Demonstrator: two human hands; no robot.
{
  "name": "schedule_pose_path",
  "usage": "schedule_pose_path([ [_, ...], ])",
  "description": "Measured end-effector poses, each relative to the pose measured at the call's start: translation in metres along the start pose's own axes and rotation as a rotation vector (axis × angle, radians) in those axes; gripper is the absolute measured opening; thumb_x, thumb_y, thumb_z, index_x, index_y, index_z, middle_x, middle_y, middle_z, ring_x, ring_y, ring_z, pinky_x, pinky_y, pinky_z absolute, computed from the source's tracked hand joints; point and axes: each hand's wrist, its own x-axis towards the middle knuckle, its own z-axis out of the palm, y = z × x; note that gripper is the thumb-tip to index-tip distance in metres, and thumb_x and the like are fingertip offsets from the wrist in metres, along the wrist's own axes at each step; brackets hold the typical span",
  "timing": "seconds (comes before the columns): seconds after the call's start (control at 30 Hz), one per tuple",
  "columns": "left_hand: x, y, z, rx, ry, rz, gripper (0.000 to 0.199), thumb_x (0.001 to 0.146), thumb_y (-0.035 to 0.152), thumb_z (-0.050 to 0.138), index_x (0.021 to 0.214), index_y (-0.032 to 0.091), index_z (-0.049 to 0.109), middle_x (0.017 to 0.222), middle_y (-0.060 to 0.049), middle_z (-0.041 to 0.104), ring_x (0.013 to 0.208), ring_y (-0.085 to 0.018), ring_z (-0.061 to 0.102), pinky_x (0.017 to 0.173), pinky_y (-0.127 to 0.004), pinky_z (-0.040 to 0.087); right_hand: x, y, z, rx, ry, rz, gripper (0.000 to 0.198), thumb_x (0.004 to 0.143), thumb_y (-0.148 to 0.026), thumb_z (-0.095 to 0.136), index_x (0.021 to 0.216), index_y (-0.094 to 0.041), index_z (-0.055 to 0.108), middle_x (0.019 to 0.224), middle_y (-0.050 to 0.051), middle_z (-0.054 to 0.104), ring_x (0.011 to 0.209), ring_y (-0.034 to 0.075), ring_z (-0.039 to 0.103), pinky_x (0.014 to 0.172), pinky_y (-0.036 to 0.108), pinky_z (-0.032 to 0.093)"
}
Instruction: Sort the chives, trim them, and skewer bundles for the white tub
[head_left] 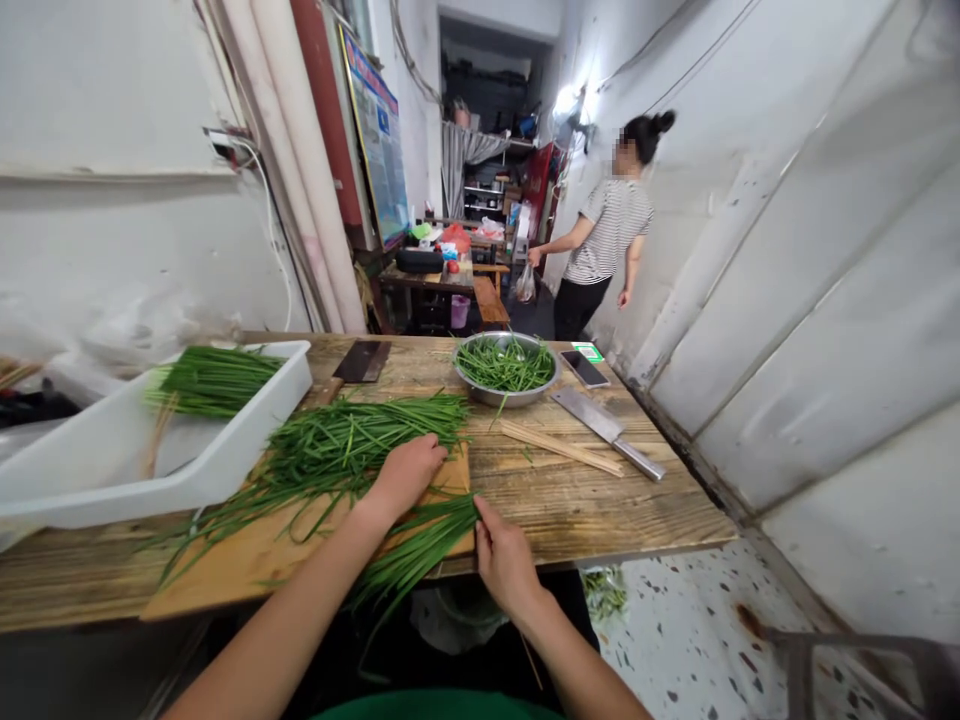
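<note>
At board point(225, 572), right hand point(508, 562) pinching small greens bunch point(424, 545); left hand point(409, 472) by larger pile point(337, 437) (grip unclear).

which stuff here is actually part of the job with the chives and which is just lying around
Likely part of the job:
chive bunch in the right hand
chive pile
wooden cutting board
metal bowl of chives
white plastic tray holding more
perhaps the thin wooden sticks

Apparently just lying about:
smartphone
QR-code card
metal-handled cleaver, untouched

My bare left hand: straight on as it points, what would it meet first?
Your left hand would likely first meet the heap of long, thin green leaves ahead; whether they touch now is unclear.
</note>
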Motion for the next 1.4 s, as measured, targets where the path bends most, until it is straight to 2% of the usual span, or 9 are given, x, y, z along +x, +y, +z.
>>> schedule_pose_path([
  [0.2, -0.004, 0.002, -0.002, 0.021, 0.005, 0.032, 0.014, 0.078, 0.012, 0.045, 0.074, 0.016, 0.057, 0.075, -0.005, 0.051, 0.073, -0.016, 0.050, 0.063, -0.025, 0.038, 0.001, 0.000, 0.000, -0.007, 0.013, -0.004, 0.040, 0.082, -0.012, 0.035, 0.118, -0.008, 0.051, 0.096, 0.013, 0.066, 0.083, 0.020, 0.064, 0.076, 0.029, 0.050],
  [0.37, -0.010, 0.005, -0.007, -0.024, 0.065, 0.028, 0.017, 0.082, 0.016, 0.041, 0.078, 0.015, 0.057, 0.074, -0.006, 0.055, 0.075, -0.017, 0.053, 0.065, -0.026, 0.040, 0.000, 0.002, 0.002, 0.004, 0.005, -0.005, 0.041, 0.081, -0.012, 0.036, 0.119, -0.008, 0.051, 0.096, 0.013, 0.066, 0.081, 0.019, 0.064, 0.074, 0.029, 0.050],
  [0.53, -0.018, 0.010, 0.004, -0.337, 0.144, -0.029, 0.022, 0.085, 0.022, 0.040, 0.091, 0.017, 0.061, 0.085, -0.006, 0.062, 0.080, -0.015, 0.056, 0.074, -0.026, 0.043, -0.001, 0.002, 0.002, 0.007, 0.015, -0.017, 0.040, 0.082, -0.013, 0.035, 0.119, -0.010, 0.050, 0.097, 0.012, 0.066, 0.083, 0.019, 0.064, 0.075, 0.029, 0.050],
  [0.63, -0.022, 0.014, 0.012, -0.472, 0.166, -0.082, 0.023, 0.084, 0.024, 0.041, 0.090, 0.016, 0.062, 0.087, -0.006, 0.064, 0.080, -0.015, 0.057, 0.076, -0.026, 0.043, -0.002, 0.002, 0.002, 0.013, 0.030, -0.036, 0.040, 0.082, -0.014, 0.035, 0.119, -0.011, 0.050, 0.099, 0.012, 0.066, 0.085, 0.019, 0.064, 0.076, 0.028, 0.050],
  [0.8, -0.026, 0.016, 0.013, -0.501, 0.213, -0.128, 0.024, 0.084, 0.025, 0.041, 0.089, 0.017, 0.063, 0.087, -0.005, 0.064, 0.080, -0.015, 0.057, 0.076, -0.026, 0.043, -0.002, 0.003, 0.003, 0.016, 0.042, -0.048, 0.039, 0.083, -0.014, 0.035, 0.119, -0.010, 0.050, 0.094, 0.012, 0.067, 0.079, 0.020, 0.065, 0.071, 0.030, 0.052],
  [0.97, -0.027, 0.015, 0.018, -0.573, 0.277, -0.205, 0.025, 0.084, 0.031, 0.042, 0.093, 0.020, 0.063, 0.091, -0.003, 0.065, 0.084, -0.016, 0.058, 0.078, -0.027, 0.044, -0.003, 0.007, 0.006, 0.042, 0.044, -0.055, 0.039, 0.083, -0.014, 0.035, 0.119, -0.011, 0.050, 0.100, 0.012, 0.065, 0.086, 0.018, 0.064, 0.076, 0.028, 0.051],
  [1.13, -0.024, 0.013, 0.024, -0.632, 0.281, -0.203, 0.025, 0.083, 0.030, 0.044, 0.092, 0.018, 0.063, 0.090, -0.004, 0.065, 0.083, -0.015, 0.058, 0.079, -0.027, 0.044, -0.005, 0.007, 0.006, 0.035, 0.049, -0.053, 0.039, 0.083, -0.015, 0.036, 0.119, -0.012, 0.050, 0.103, 0.011, 0.064, 0.087, 0.018, 0.063, 0.074, 0.028, 0.051],
  [1.4, -0.022, 0.013, 0.024, -0.595, 0.282, -0.222, 0.023, 0.083, 0.024, 0.042, 0.085, 0.017, 0.064, 0.083, -0.005, 0.064, 0.079, -0.016, 0.057, 0.076, -0.028, 0.043, -0.006, 0.008, 0.008, 0.046, 0.071, -0.075, 0.039, 0.084, -0.015, 0.035, 0.119, -0.011, 0.051, 0.102, 0.011, 0.064, 0.088, 0.018, 0.063, 0.076, 0.026, 0.051],
])
